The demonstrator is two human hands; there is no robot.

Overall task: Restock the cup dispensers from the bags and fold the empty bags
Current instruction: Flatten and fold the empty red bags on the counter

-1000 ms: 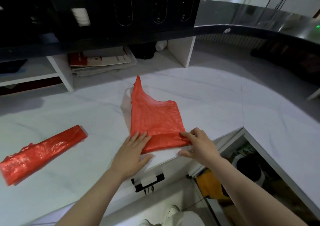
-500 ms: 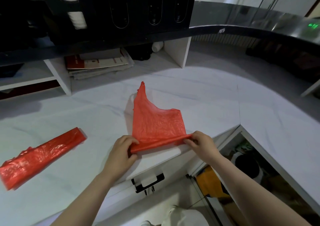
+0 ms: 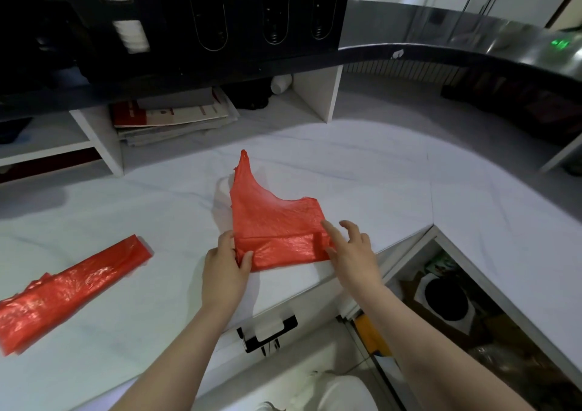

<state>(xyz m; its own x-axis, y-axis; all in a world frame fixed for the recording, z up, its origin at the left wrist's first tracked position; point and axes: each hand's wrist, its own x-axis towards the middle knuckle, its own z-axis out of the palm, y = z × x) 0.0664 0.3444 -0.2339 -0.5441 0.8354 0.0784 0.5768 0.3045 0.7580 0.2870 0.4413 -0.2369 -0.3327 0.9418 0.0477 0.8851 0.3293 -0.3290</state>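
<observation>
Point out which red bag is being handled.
The middle bag, its near edge folded over: the left hand pinches its corner. The bag on the left lies alone, a narrow strip.

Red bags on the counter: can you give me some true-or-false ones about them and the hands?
1. The near edge of the middle red bag is folded over. True.
2. The right hand is a fist. False: its fingers lie straight on that bag's right end.
3. A second red bag lies on the counter as a long strip. True.
4. The left hand touches the second red bag. False: it pinches the middle red bag's left end, and the strip lies apart.
5. The stack of papers lies out on the open counter. False: it is tucked under the dark shelf.
</observation>
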